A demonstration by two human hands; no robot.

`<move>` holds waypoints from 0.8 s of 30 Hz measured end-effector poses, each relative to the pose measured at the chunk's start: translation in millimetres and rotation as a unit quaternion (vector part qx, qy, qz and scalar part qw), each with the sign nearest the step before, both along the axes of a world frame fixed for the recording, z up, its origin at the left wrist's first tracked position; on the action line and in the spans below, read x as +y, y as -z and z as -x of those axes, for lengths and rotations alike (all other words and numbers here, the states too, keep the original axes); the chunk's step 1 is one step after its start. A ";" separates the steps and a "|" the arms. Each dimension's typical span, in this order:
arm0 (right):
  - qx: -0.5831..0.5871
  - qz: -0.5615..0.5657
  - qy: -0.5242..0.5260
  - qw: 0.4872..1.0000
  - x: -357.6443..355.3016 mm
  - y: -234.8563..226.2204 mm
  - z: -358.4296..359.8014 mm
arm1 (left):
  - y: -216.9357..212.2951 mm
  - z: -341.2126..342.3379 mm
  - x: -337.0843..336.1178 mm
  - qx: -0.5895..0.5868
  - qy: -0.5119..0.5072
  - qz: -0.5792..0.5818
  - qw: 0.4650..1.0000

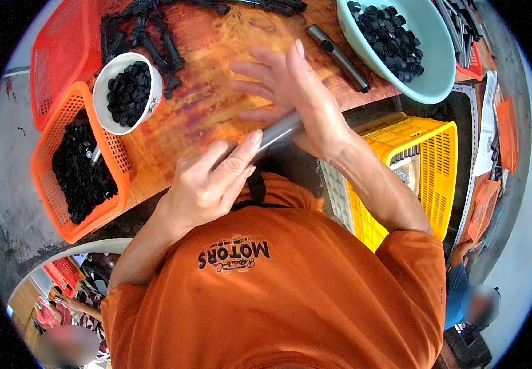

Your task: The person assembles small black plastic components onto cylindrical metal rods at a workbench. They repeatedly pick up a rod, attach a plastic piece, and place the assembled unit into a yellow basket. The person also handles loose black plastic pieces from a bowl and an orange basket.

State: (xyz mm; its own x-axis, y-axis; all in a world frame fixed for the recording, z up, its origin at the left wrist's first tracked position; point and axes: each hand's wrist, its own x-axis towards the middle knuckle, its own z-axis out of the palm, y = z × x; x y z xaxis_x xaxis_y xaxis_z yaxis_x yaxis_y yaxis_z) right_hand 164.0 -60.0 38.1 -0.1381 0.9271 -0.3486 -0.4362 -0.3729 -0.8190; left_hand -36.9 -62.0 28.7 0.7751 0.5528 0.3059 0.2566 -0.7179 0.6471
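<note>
My left hand (207,183) is closed around a grey tube (280,131), which slants up to the right in front of my chest. At the tube's upper end is my right hand (315,107), its fingers stretched out and apart, a little blurred. The palm hides that end of the tube, so I cannot tell whether it presses on it. Beyond my right hand, another dark tube (347,66) lies on the wooden table (201,101).
At left stand a white bowl (153,106) and an orange basket (63,226) of small black parts, with a red basket (63,52) behind. Black tubular parts (146,40) lie far left. A pale blue basin (443,64) holds black caps. A yellow crate (441,160) stands right.
</note>
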 end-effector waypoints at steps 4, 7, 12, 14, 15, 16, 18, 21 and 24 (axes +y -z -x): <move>0.030 -0.061 -0.001 0.998 6.1 -6.5 -0.1 | 11.4 4.4 -3.3 -0.114 -0.009 0.196 0.974; -0.146 -0.268 -0.036 0.952 7.4 -15.5 0.9 | 8.1 17.1 -8.9 -0.207 -0.021 0.585 0.784; -0.165 -0.317 -0.071 0.931 3.0 -9.7 6.6 | -4.7 13.7 -1.7 -0.138 0.019 0.332 0.933; -0.070 -0.244 0.000 0.967 -1.4 -16.7 10.4 | -10.3 5.5 -0.7 -0.082 -0.001 0.138 0.987; -0.070 -0.191 0.010 0.979 3.1 -20.9 10.1 | -10.2 5.2 -0.1 -0.041 -0.004 0.129 0.991; -0.008 -0.151 0.025 0.988 6.1 -15.6 7.0 | -9.5 4.6 0.8 0.001 -0.007 0.120 0.993; -0.035 -0.185 0.041 0.981 8.3 -1.8 -4.7 | 5.6 1.2 2.5 -0.073 -0.047 0.123 0.989; -0.580 -0.323 0.023 0.747 4.3 8.6 -47.4 | 24.0 5.2 -1.2 -0.143 -0.097 0.259 0.950; -0.770 -0.209 0.031 0.602 -4.6 23.3 -62.4 | 30.9 12.9 -6.9 -0.216 -0.099 0.467 0.852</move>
